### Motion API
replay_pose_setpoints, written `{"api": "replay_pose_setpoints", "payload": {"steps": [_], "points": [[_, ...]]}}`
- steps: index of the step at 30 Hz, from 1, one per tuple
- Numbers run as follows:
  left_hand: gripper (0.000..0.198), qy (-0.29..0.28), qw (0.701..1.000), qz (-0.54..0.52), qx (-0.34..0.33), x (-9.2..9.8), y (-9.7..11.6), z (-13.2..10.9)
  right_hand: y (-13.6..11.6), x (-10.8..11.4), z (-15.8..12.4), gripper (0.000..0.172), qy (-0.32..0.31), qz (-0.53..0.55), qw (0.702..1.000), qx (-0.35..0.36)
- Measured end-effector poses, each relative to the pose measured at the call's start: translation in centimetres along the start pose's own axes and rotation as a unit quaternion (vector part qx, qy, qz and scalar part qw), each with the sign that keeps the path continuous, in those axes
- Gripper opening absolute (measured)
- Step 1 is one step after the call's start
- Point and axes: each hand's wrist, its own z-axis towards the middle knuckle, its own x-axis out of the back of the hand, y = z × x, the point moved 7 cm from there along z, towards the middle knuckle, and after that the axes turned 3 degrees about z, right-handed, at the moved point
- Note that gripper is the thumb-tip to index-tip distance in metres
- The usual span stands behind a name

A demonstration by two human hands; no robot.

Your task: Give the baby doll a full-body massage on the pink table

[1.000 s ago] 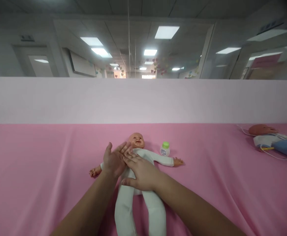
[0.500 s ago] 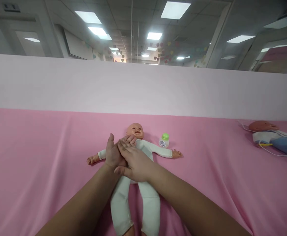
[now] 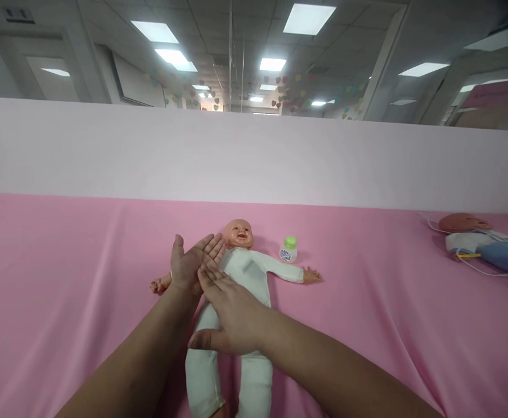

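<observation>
A baby doll point(image 3: 251, 278) in a white cloth suit lies on its back, head away from me and arms spread. Above its chest and one arm is my left hand point(image 3: 190, 264), palm up, fingers stretched out. My right hand point(image 3: 236, 310) is palm down and flat over the doll's belly, its fingertips at the heel of my left hand. Neither hand holds anything. Part of the doll's body and its left-side sleeve are hidden behind my hands. A small clear bottle point(image 3: 288, 251) with a green cap stands beside the doll's head and right-side arm.
A pink cloth point(image 3: 367, 325) with folds covers the table. At the far right lies another doll point(image 3: 489, 249) in white and blue, with a thin white cord and a yellow piece on it. Behind the cloth runs a low white wall point(image 3: 254, 157), with a reflective pane above it.
My hands have slid apart: the left moved a little left, the right drew back toward me. More of the doll's chest shows now. Bottle and second doll stay put.
</observation>
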Motion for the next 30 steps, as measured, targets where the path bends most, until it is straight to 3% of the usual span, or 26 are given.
{"api": "replay_pose_setpoints", "payload": {"steps": [4, 9, 14, 18, 21, 30], "points": [[0.09, -0.006, 0.999, 0.002, 0.032, -1.8, -1.7, -1.2, 0.6, 0.7, 0.8, 0.125, 0.03, -0.011, 0.999, 0.016], [0.088, 0.0, 0.999, -0.001, 0.048, -3.1, -2.5, -2.3, 2.2, 2.1, 1.3, 0.112, 0.082, -0.05, 0.995, 0.007], [0.092, 0.03, 0.999, 0.036, 0.009, -1.9, -0.6, -1.8, 2.4, 1.6, 0.5, 0.118, 0.051, -0.049, 0.997, -0.024], [0.089, 0.055, 0.997, 0.034, -0.046, -0.7, 1.0, -1.1, 0.5, 0.6, -0.6, 0.115, 0.013, -0.007, 1.0, 0.013], [0.088, 0.058, 0.997, 0.024, -0.051, -0.5, 1.2, -1.0, -0.6, 0.3, -1.1, 0.113, 0.003, 0.009, 0.999, 0.037], [0.079, -0.004, 1.0, -0.011, 0.017, -3.7, -1.8, -3.6, 1.1, 1.7, 0.4, 0.111, 0.076, -0.09, 0.991, 0.063]]}}
